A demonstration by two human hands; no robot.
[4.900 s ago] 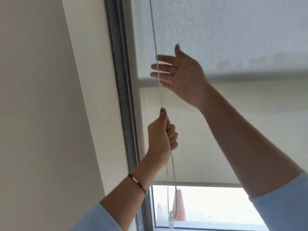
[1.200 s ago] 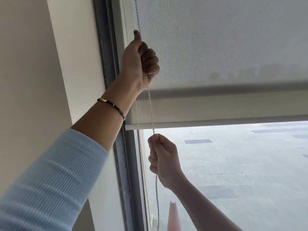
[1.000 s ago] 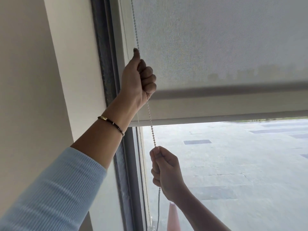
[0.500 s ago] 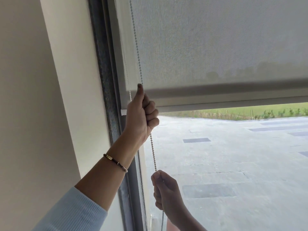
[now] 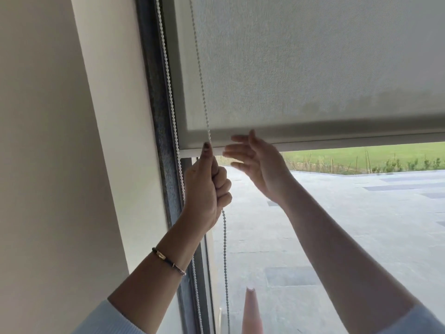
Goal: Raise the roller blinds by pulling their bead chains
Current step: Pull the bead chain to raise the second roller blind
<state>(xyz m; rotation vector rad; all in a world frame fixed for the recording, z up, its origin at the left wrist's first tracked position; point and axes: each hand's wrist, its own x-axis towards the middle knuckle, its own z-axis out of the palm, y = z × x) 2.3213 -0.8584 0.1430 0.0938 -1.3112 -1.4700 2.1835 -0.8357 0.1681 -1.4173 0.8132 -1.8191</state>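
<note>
Left hand (image 5: 207, 189) grips the near-vertical bead chain (image 5: 199, 68); right hand (image 5: 260, 165) open.

Left hand (image 5: 204, 189) grips the bead chain (image 5: 199, 75) (thumb up); right hand (image 5: 260, 165) spread beside it.

Two hands (image 5: 207, 189) (image 5: 260, 165), one blind (image 5: 301, 68), one cone (image 5: 251, 312)

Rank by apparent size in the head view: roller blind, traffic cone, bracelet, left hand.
1. roller blind, by far the largest.
2. left hand, fist closed on the bead chain.
3. traffic cone, cropped by the frame and farther off outside, so unsure.
4. bracelet.
</note>
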